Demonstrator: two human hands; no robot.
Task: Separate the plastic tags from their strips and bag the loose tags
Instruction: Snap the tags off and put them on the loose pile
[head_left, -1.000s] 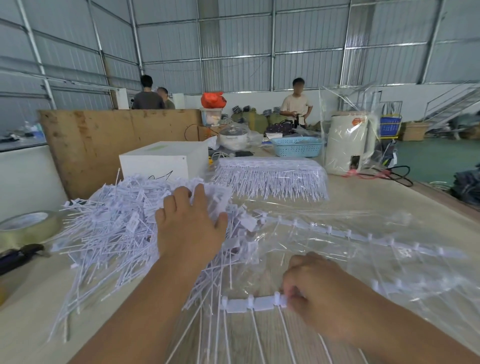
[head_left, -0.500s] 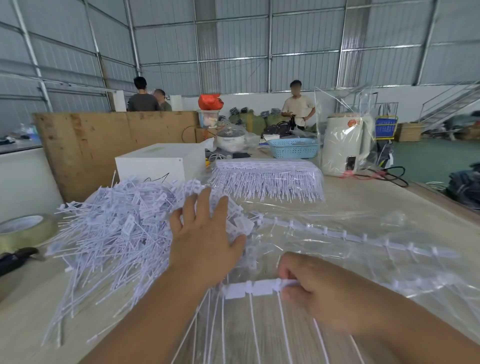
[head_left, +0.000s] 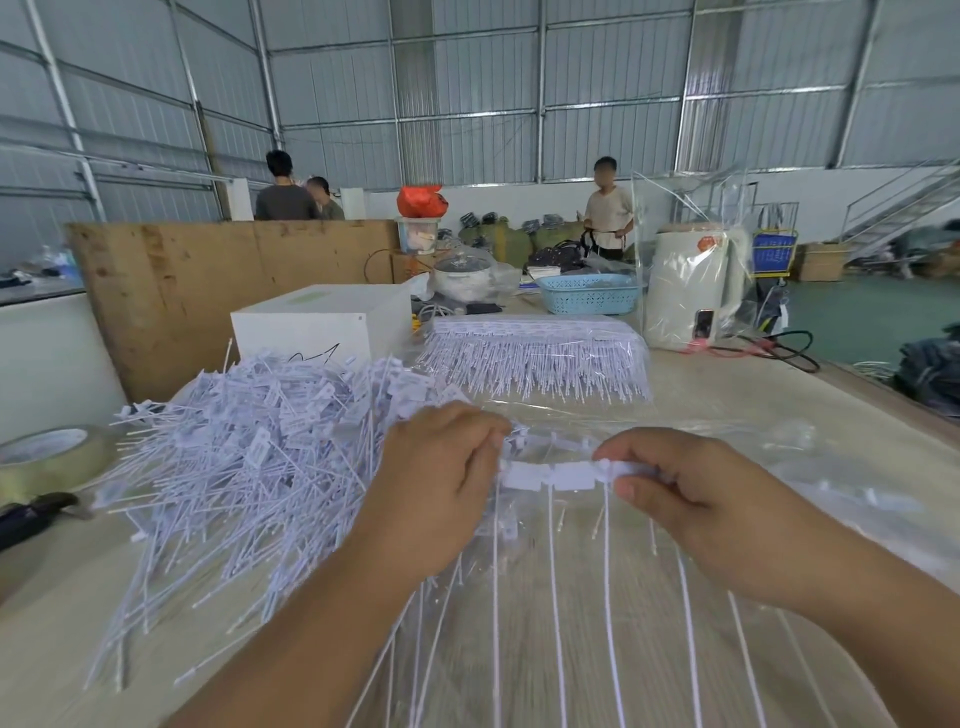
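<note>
While I look down over the bench (head_left: 727, 395), the roll of tape (head_left: 49, 457) sits at its left edge with a dark tool (head_left: 31, 514) just in front of it. Next comes the heap of loose tags (head_left: 249, 447), a wide tangle of thin white stems with small flat rectangular heads, spread over the left half of the bench and reaching toward its near edge. A white box (head_left: 322, 325) stands behind the heap.

My left hand (head_left: 441, 483) has its fingers curled onto the left end of the strip (head_left: 561, 473), pinching it. That strip is a short white row of flat tag heads joined side by side, held above the middle of the bench, with long thin tails hanging down toward me. My right hand (head_left: 691, 499) pinches the strip's right end between thumb and fingers. Both hands are raised over a clear plastic bag (head_left: 779, 467) that lies flat across the right half of the bench.

Behind the hands, near the far edge, a stacked bundle of unseparated strips (head_left: 535, 358) shows a dense fringe of tails. Farther right stand a blue basket (head_left: 589, 293) and a white appliance in plastic wrap (head_left: 691, 291).
</note>
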